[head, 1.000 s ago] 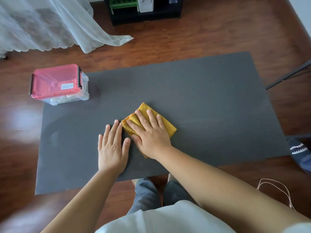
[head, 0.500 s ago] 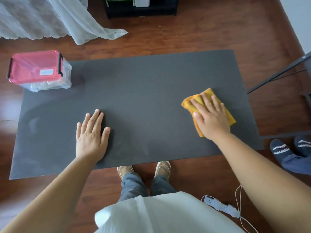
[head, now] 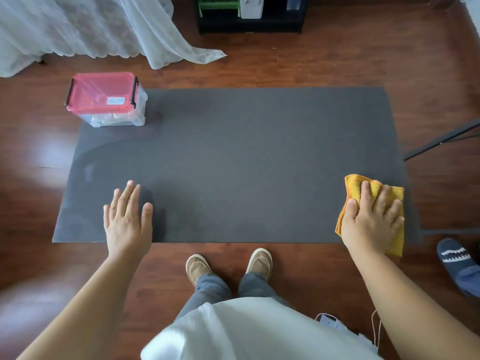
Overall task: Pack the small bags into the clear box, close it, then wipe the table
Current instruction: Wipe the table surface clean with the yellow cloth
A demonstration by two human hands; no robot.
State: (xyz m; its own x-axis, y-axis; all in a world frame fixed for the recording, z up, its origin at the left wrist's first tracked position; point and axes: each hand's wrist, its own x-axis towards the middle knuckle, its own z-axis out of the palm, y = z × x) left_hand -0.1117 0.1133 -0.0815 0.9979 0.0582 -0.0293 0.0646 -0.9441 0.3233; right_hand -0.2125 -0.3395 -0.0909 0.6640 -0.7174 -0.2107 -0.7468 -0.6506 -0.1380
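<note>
My yellow cloth (head: 374,193) is down at the near right corner of the tabletop (head: 246,157), its near end hanging over the near edge. My right hand (head: 371,222) lies flat on top of it, palm down, fingers spread and pressing the cloth against the dark surface, thumb along the cloth's left side; nothing is clenched, just an open palm on fabric.

Across at the near left, my left hand (head: 127,219) is flat on the bare tabletop close to the near edge, fingers straight and together, thumb out to the right, holding nothing.

The clear box (head: 109,102) sits at the far left corner, its pink lid on with the black latches at both ends. Pale shapes show through the clear wall, though I cannot make out what they are.

Beyond the tabletop, a white sheer curtain (head: 104,27) pools on the wood floor (head: 337,63) at the far left. My tan shoes (head: 228,266) stand just short of the near edge. A dark slipper (head: 457,258) lies on the floor at the right.
</note>
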